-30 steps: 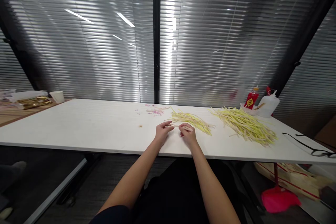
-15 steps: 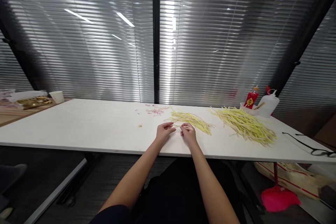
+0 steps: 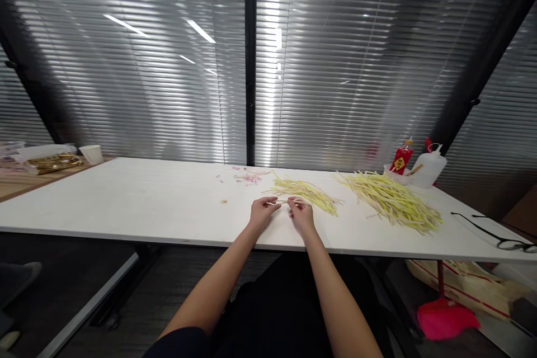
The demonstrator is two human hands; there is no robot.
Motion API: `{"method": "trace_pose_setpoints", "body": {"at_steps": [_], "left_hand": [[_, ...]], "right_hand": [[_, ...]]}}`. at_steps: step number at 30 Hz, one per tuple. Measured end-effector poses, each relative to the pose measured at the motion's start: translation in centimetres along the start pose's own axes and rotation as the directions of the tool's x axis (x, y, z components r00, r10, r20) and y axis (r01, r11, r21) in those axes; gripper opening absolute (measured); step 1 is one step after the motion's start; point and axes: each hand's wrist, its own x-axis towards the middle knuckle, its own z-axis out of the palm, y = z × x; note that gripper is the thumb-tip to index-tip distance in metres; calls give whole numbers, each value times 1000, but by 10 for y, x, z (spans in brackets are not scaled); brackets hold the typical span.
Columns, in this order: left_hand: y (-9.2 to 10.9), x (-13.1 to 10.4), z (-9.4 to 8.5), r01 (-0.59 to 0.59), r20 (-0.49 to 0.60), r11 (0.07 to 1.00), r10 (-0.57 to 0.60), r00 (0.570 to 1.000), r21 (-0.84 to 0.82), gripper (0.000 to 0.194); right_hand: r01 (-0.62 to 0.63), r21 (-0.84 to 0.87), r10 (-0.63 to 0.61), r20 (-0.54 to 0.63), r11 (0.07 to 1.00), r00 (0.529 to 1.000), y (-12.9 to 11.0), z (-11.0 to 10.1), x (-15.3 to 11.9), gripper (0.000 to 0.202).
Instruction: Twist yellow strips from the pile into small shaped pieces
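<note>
Over the white table, my left hand and my right hand are a short gap apart, fingers pinched. A thin pale strand runs between them, with one end in each hand's fingertips. Its exact material is too small to make out. Right behind my right hand lies a small bunch of yellow-green and beige strands. Farther right is a larger heap of the same strands. Beyond my left hand, small pink and purple bits are scattered, some of them loop-shaped.
The white table ends close to my body. At its right stand a red bottle, a white squeeze bottle and a shallow bowl; black glasses lie by the edge. A paper cup is far left. Blinds rise behind.
Both hands stay almost in place, still holding the strand. My right fingers have shifted slightly, and the strand's end at that hand sits a little differently.
</note>
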Motion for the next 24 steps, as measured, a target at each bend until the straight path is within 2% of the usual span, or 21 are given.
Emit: {"method": "trace_pose_setpoints", "body": {"at_steps": [3, 7, 12, 17, 24], "left_hand": [[1, 0, 0, 17, 20, 1000, -16, 1000, -11, 38], [2, 0, 0, 22, 12, 999, -22, 1000, -34, 34], [4, 0, 0, 2, 23, 999, -1, 1000, -50, 26], [7, -1, 0, 38, 23, 996, -36, 999, -79, 23], [9, -1, 0, 59, 19, 989, -57, 998, -133, 24]], "right_hand": [[17, -58, -19, -29, 998, 999, 2, -1, 0, 39], [-34, -84, 31, -43, 996, 999, 5, -2, 1, 42], [-86, -5, 85, -93, 996, 992, 6, 1, 2, 42], [3, 94, 12, -155, 996, 988, -1, 0, 3, 40], [100, 155, -77, -151, 983, 986, -10, -1, 1, 32]]}}
